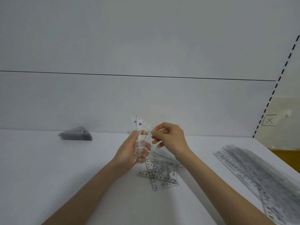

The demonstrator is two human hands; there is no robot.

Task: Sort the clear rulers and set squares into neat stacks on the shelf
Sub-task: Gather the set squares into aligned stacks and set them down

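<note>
on my feed both hands are raised over the middle of the white shelf (48,168). the left hand (129,151) has its fingers curled round a few clear set squares (140,125) and grips them by the lower part, so they stand near upright with the points up. how many pieces, i cannot tell; they are see-through and overlap. the right hand (170,138) is just beside it, thumb and forefinger closed narrow on the slanted right edge of the same pieces, other fingers loosely curled under. the held pieces are off the shelf, in the air, in front of the back panel (146,46).

right below the hands a loose pile (162,176) of more clear triangles lies flat on the shelf. they cross over each other at mixed angles, printed scales showing.

far left, near the back edge, sits a stack of set squares (75,135), squared up on each other and well apart from the hands. on the right a stack of rulers (253,172) lies long-ways near the shelf's right edge, blurred and a bit fanned.

beyond it a slotted upright (281,73) runs up the right side, with a boxed x mark (269,120) just beside it.
</note>
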